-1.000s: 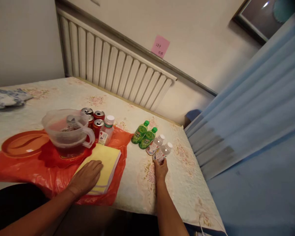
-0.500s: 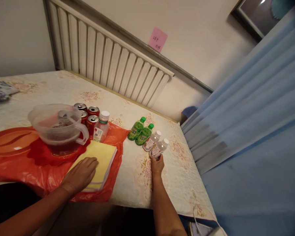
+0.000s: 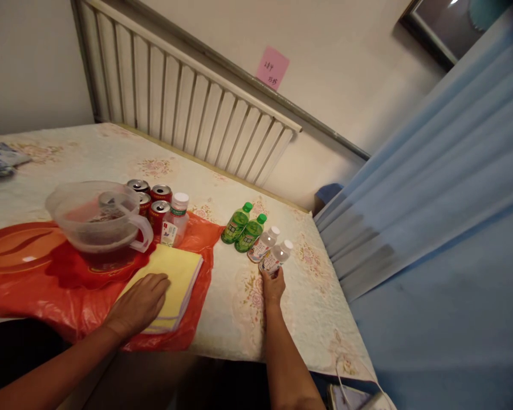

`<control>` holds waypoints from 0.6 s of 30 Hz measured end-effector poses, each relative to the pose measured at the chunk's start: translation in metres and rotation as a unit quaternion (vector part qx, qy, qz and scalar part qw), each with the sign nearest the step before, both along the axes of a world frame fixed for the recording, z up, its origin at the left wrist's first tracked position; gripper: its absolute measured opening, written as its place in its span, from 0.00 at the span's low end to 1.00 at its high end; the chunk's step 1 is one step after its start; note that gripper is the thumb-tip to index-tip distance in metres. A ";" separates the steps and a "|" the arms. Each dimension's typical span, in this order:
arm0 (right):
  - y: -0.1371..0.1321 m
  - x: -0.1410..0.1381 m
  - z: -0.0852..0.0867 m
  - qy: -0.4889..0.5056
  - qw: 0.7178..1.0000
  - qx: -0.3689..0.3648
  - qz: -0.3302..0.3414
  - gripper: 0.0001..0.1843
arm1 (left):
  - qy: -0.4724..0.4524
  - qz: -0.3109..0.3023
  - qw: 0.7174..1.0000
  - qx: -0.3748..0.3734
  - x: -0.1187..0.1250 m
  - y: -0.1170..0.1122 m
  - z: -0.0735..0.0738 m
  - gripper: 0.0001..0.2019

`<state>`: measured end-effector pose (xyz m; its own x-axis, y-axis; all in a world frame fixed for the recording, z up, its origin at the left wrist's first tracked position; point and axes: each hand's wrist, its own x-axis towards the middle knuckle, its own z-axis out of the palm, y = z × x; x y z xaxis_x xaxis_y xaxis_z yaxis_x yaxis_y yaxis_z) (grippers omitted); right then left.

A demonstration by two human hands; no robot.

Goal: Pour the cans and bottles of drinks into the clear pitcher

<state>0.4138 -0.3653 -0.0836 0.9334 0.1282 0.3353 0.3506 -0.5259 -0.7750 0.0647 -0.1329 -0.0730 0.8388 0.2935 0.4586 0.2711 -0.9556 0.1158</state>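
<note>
My left hand (image 3: 139,304) lies flat, fingers stretched, on a folded yellow cloth (image 3: 173,279) that rests on a red plastic sheet (image 3: 47,296). My right hand (image 3: 273,285) is closed round the base of a clear bottle with a white cap (image 3: 277,257) standing on the table. Right beside it stands a second clear bottle (image 3: 264,244), then two green bottles (image 3: 243,226) in a row.
A clear plastic jug (image 3: 98,216) stands on the red sheet, with several red cans (image 3: 154,200) and a white-capped bottle (image 3: 174,222) behind it. An orange plate (image 3: 17,250) lies at the left. A radiator (image 3: 188,102) lines the wall; blue curtain (image 3: 431,199) hangs right.
The view has shifted a little, so everything sits further left and lower in frame. Both hands stay where they were, left on the cloth, right at the clear bottle.
</note>
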 end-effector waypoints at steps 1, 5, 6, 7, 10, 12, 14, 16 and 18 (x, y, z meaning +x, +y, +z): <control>0.000 0.001 -0.001 0.002 1.000 0.003 0.002 0.24 | 0.002 0.001 1.000 0.001 0.000 0.000 0.000 0.13; 0.000 0.003 -0.007 0.013 1.000 0.017 0.005 0.28 | 0.004 0.005 1.000 -0.006 0.000 -0.001 0.000 0.13; 0.000 0.004 -0.009 0.018 1.000 0.022 0.002 0.30 | 0.003 0.005 1.000 -0.009 0.000 -0.001 0.000 0.13; 0.000 0.004 -0.011 0.023 0.999 0.026 -0.001 0.33 | 0.003 0.006 1.000 -0.012 0.000 -0.002 0.000 0.13; -0.003 0.003 -0.014 0.039 0.998 0.040 -0.014 0.39 | 0.003 0.004 1.000 -0.018 0.001 -0.003 0.002 0.13; -0.006 -0.001 -0.015 0.048 0.997 0.049 -0.022 0.41 | 0.005 0.003 1.000 -0.026 0.001 -0.003 0.003 0.13; -0.009 -0.008 -0.015 0.052 0.997 0.057 -0.025 0.41 | 0.006 0.001 0.999 -0.037 0.001 -0.003 0.004 0.12; -0.013 -0.017 -0.014 0.055 0.996 0.064 -0.024 0.40 | 0.004 -0.002 0.999 -0.048 0.001 -0.003 0.004 0.12; -0.016 -0.029 -0.011 0.059 0.996 0.071 -0.021 0.39 | 0.000 -0.004 0.998 -0.055 0.001 -0.004 0.005 0.12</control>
